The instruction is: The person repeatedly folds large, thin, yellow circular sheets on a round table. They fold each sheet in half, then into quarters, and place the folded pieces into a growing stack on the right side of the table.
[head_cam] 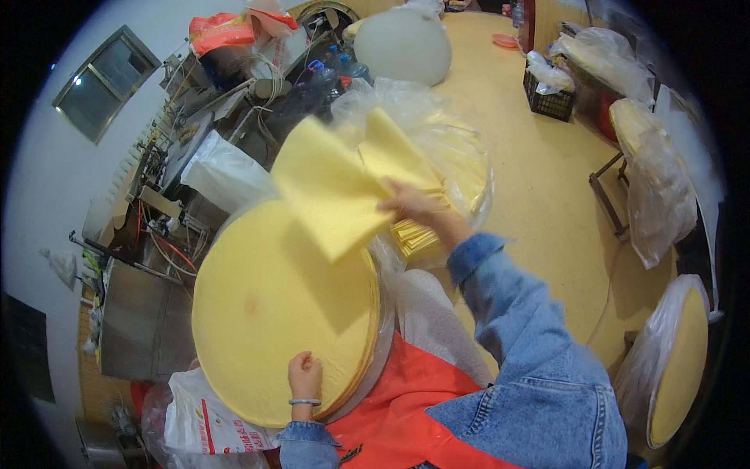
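Observation:
My right hand point(413, 206), slightly blurred, grips the edge of a folded thin yellow sheet point(328, 187), perhaps a flatbread, and holds it above a stack of large round yellow sheets point(252, 346). The sheet casts a shadow on the stack. My left hand point(304, 375) is over the near part of the stack, fingers curled in, with nothing visible in them. Beyond my right hand is a pile of folded yellow sheets point(417, 237), partly covered by that hand. Clear plastic film point(387, 94) lies around more yellow sheets point(469, 170) behind it.
Machinery with loose cables point(170, 228) and a metal box point(146, 322) stand at left. A printed white sack point(205, 416) is near my left arm. Plastic-wrapped bundles point(662, 187) line the right side, near a black crate point(548, 97). A large pale rounded bag point(404, 47) stands ahead.

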Motion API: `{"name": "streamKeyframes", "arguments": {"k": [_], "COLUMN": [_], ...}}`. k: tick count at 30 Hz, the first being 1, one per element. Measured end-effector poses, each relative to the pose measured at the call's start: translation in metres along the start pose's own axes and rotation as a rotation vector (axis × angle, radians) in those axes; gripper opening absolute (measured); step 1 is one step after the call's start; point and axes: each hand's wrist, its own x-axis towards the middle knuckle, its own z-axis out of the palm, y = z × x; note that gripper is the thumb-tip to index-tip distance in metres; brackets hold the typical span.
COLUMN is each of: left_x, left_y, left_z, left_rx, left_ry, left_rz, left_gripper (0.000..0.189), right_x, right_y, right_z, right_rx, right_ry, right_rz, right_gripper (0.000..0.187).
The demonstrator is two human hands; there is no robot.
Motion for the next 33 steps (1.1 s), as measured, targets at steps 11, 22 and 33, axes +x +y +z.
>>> {"name": "streamKeyframes", "arguments": {"k": [11,22,33], "left_x": [-0.018,-0.041,-0.057], "left_y": [0.015,0.021,0.017], "left_z": [0.014,0.018,0.021], "left_rx": [0.439,0.516,0.437], "left_ry": [-0.102,-0.066,-0.042], "left_rz": [0.361,0.434,0.58], "left_gripper": [0.052,0.055,0.021], "right_x": [0.054,-0.085,-0.124], "right_y": [0.067,0.122,0.2], "right_z": [-0.168,0.055,0.139], "right_rx": [-0.37,-0.376,-0.383], "right_ry": [0.512,-0.031,0.083], "right_rz": [0.136,0.161,0.064], "right_gripper": [0.032,0.026,0.015]}}
